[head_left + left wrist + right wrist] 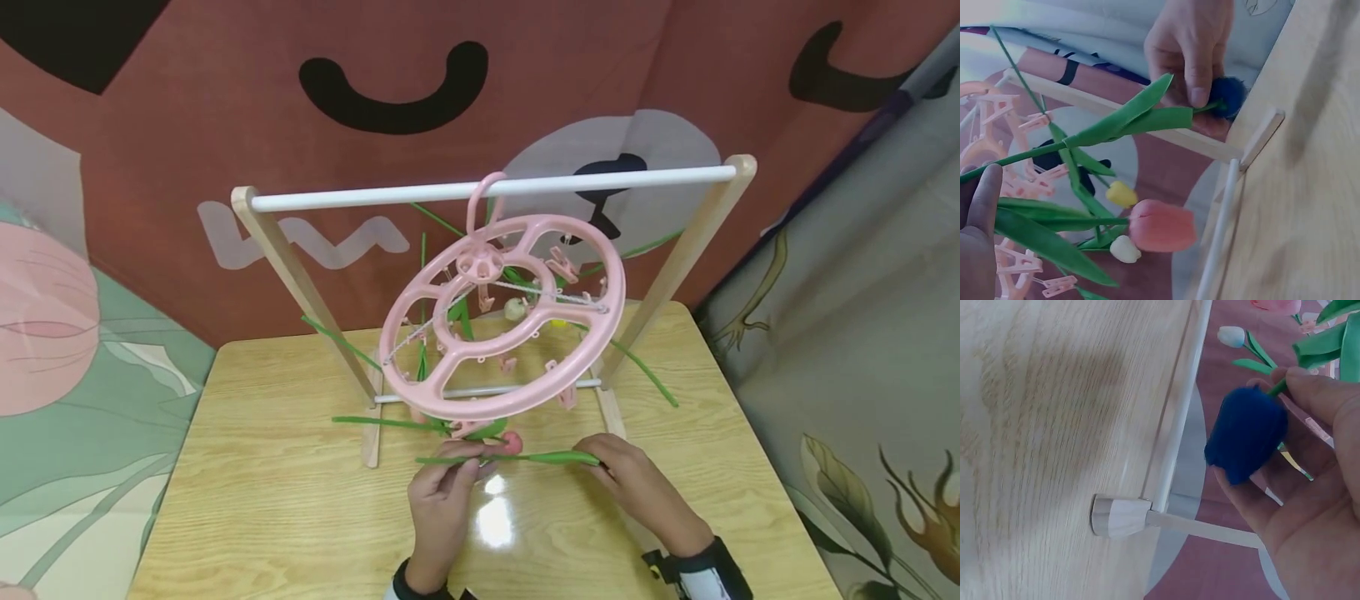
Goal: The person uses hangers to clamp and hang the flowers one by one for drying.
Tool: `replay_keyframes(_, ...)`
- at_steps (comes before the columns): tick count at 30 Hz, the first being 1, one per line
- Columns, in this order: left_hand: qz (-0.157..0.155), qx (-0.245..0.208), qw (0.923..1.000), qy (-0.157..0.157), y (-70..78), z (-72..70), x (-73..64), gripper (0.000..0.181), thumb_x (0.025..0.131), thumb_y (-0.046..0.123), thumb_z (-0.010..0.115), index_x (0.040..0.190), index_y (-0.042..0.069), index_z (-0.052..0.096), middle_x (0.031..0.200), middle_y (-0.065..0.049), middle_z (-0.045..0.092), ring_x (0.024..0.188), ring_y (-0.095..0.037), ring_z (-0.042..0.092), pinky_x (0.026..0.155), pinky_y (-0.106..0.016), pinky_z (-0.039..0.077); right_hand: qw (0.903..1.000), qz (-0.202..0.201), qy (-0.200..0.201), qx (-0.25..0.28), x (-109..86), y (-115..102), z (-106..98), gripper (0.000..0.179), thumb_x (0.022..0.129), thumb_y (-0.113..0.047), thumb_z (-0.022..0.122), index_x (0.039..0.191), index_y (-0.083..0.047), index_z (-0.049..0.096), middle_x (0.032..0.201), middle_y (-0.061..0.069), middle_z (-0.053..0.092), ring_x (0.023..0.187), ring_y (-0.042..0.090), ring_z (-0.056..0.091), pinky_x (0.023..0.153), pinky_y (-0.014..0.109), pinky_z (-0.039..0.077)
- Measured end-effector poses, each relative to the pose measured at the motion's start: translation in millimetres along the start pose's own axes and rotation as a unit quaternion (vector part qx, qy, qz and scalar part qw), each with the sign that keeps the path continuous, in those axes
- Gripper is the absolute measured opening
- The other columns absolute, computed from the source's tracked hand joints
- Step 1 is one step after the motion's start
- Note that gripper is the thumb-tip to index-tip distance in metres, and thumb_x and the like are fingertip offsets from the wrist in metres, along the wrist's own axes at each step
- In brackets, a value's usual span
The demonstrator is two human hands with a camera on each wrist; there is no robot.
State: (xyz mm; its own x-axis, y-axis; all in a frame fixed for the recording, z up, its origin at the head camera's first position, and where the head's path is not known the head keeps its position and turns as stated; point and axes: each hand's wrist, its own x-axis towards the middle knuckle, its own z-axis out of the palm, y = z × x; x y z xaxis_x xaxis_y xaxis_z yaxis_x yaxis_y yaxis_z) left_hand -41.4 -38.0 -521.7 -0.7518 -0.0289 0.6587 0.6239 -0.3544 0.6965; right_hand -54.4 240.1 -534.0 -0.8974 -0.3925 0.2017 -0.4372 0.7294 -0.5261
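Both hands hold an artificial blue tulip point(1246, 434), stretched sideways in front of a pink round clip hanger point(517, 407). My left hand point(442, 504) pinches the green stem near its free end. At the other end, my right hand point(639, 487) pinches the stem just below the bloom, its other fingers behind the petals. In the left wrist view the long green leaves point(1129, 122) lie between the hands. A pink tulip point(1161, 226) hangs close to the left hand. Behind it are a yellow tulip point(1121, 194) and a white tulip point(1125, 249).
The hanger hooks over the white bar point(360, 197) of a wooden stand point(663, 267) on the table point(262, 483). Pink clothespins point(562, 265) dangle beneath its rings, and several green stems point(648, 375) stick out around it. A printed curtain point(187, 100) hangs behind the table.
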Motion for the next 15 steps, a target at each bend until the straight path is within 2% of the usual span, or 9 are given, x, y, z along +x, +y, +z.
replay_keyframes(4, -0.008, 0.006, 0.9999, 0.014, 4.8, -1.7, 3.7, 0.024, 0.094, -0.027, 0.048, 0.114, -0.021, 0.059, 0.114, -0.027, 0.069, 0.111, -0.027, 0.072, 0.087, -0.039, 0.063, 0.9995, 0.005, -0.006, 0.031, 0.3, -1.1, 0.1, 0.024, 0.090, -0.005, 0.077, 0.106, -0.022, 0.073, 0.110, -0.008, 0.074, 0.103, 0.013, 0.071, 0.085, 0.030, 0.064)
replay_keyframes(8, -0.014, -0.005, 0.9997, 0.017, 4.3, -0.5, 4.5, 0.032, 0.089, -0.028, 0.054, 0.118, -0.019, 0.061, 0.116, -0.026, 0.071, 0.113, -0.026, 0.070, 0.090, -0.037, 0.063, 0.9990, -0.018, 0.011, 0.040, 1.1, -4.0, -0.4, 0.027, 0.087, -0.002, 0.078, 0.106, -0.020, 0.074, 0.108, -0.006, 0.075, 0.101, 0.014, 0.072, 0.085, 0.030, 0.064)
replay_keyframes(11, -0.020, -0.005, 0.9998, -0.005, -0.4, 2.3, 3.3, 0.040, 0.085, -0.029, 0.057, 0.123, -0.018, 0.061, 0.119, -0.029, 0.069, 0.116, -0.027, 0.068, 0.093, -0.040, 0.062, 0.9974, -0.047, 0.028, 0.047, 3.6, -7.9, -1.6, 0.029, 0.086, 0.000, 0.079, 0.108, -0.017, 0.075, 0.110, -0.004, 0.075, 0.101, 0.015, 0.072, 0.086, 0.030, 0.064)
replay_keyframes(15, -0.040, -0.006, 0.9979, -0.051, -10.5, 9.2, 0.4, 0.044, 0.087, -0.025, 0.061, 0.130, -0.018, 0.056, 0.126, -0.037, 0.063, 0.122, -0.033, 0.067, 0.100, -0.046, 0.059, 0.9937, -0.085, 0.047, 0.056, 9.9, -15.8, -4.2, 0.032, 0.085, 0.001, 0.079, 0.110, -0.017, 0.074, 0.112, -0.006, 0.074, 0.102, 0.016, 0.072, 0.089, 0.025, 0.062)
